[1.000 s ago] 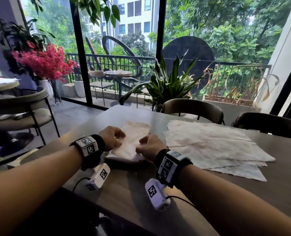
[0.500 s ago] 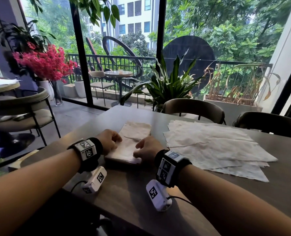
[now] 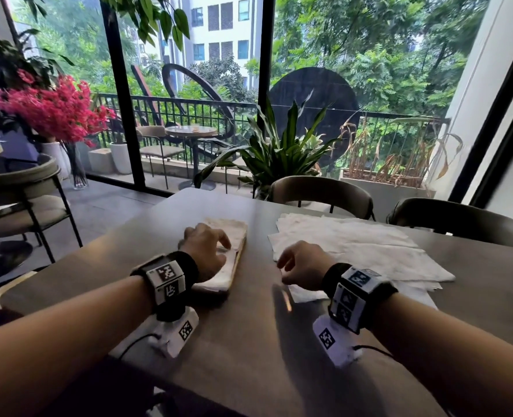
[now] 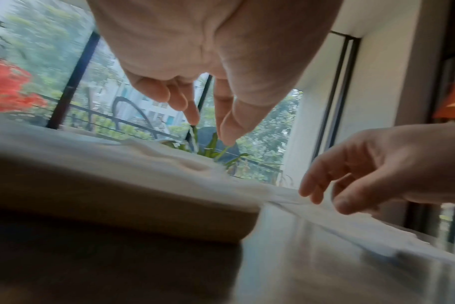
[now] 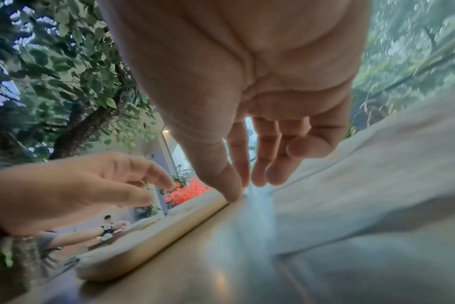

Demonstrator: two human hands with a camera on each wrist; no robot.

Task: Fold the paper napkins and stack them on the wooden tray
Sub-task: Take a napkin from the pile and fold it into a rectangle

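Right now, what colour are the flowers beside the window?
Bright pink-red flowers, clearest in the head view.

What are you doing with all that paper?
A person is folding napkins at a table. The folded ones lie stacked on a wooden tray, and the left hand is over that stack with loose fingers, holding nothing. The right hand is open at the near corner of the pile of unfolded napkins beside the tray, likely about to take one.
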